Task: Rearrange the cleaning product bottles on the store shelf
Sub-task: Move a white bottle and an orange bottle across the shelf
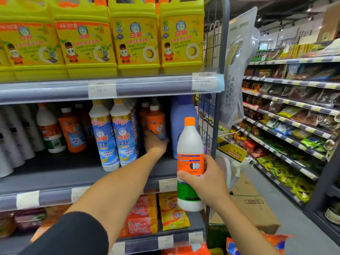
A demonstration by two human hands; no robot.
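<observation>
Orange plastic with a white cap, the orange bottle (pixel 156 122) stands upright at the centre of the frame, deep on the middle shelf (pixel 55 181) between the blue-labelled bottles (pixel 117 140) and a lilac bottle (pixel 181 115). The left hand (pixel 155 144) grasps its lower part. The right hand (pixel 207 181) is wrapped around a white bottle with orange cap (pixel 190 142), held upright before the shelf edge, just lower right of that slot.

Left hand (pixel 155 144) reaching into middle shelf (pixel 55 181), gripping orange bottle (pixel 156 124). Right hand (pixel 207 179) holding white orange-capped bottle (pixel 190 144) upright, in front of shelf edge.
</observation>
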